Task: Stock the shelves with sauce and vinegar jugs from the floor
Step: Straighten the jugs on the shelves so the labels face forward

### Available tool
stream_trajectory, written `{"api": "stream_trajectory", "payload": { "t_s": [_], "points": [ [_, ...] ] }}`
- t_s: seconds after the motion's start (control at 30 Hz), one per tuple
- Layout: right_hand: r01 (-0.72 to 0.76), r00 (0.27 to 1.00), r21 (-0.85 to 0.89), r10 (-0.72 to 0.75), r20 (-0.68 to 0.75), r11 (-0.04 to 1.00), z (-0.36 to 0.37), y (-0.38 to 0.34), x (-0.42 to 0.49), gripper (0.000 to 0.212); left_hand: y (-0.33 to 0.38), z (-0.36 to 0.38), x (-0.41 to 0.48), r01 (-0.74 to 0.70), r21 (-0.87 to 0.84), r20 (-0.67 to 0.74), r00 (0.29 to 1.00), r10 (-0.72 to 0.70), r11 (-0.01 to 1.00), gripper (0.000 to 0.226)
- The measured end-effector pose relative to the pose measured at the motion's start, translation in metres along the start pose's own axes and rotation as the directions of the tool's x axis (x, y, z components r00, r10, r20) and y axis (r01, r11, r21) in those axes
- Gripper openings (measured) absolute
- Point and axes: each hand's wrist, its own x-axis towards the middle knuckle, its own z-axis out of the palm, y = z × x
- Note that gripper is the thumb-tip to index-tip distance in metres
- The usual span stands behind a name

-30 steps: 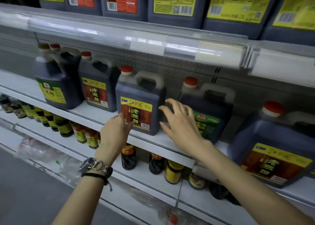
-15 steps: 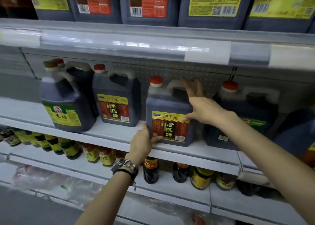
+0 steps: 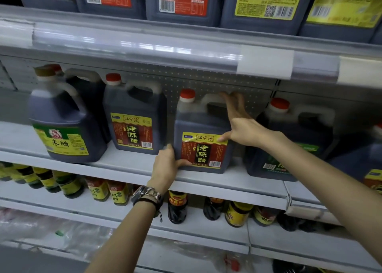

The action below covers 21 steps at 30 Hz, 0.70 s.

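1. While the left hand (image 3: 167, 167) grips the lower left corner of a dark plastic vinegar jug (image 3: 198, 124) with a red screw cap and a red-and-yellow label, its fingers curl round the jug's side and its thumb lies across the foot of the label.
2. The right hand (image 3: 241, 128) lies spread against the jug's upper right corner. Its thumb presses on the label's yellow top band. Its fingers (image 3: 233, 105) stretch almost straight up the side to the moulded handle, flat against the jug rather than closed round it.
3. A metal wristwatch and black cord bracelet (image 3: 147, 195) sit on the left wrist, just below the jug.
4. The jug stands upright near the front edge of a pale grey metal shelf (image 3: 132, 162), label facing out.
5. Just left of the jug, and further back, stands a second dark jug with the same label (image 3: 134, 115). Beyond that is a rounder dark jug with a green-and-yellow label (image 3: 62, 128).
6. Just right of the jug, partly behind the right forearm, is a dark red-capped jug with a green label (image 3: 299, 128).
7. Behind the jug is a grey perforated back panel (image 3: 186, 80).
8. Above the jug runs a clear plastic price strip (image 3: 144, 45), and over it stands a row of large dark jugs (image 3: 182, 2) with red or yellow labels.
9. Below the jug, small dark sauce bottles (image 3: 99, 192) line the next shelf down. Crumpled clear plastic film (image 3: 68, 231) lies lower still.
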Motion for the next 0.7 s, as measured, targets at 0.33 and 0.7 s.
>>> {"api": "stream_trajectory", "payload": {
  "t_s": [0.33,0.7],
  "points": [
    [-0.048,0.999,0.013,0.049,-0.024,0.999,0.006,-0.013,0.021,0.116,-0.008,-0.008,0.020,0.005,0.000,0.007,1.000,-0.005,1.000,0.049],
    [-0.042,0.999,-0.047,0.042,-0.006,0.998,0.008,-0.014,0.026,0.118,-0.010,-0.008,0.020,0.037,0.166,-0.004,0.999,-0.037,0.985,0.039]
  ]
}}
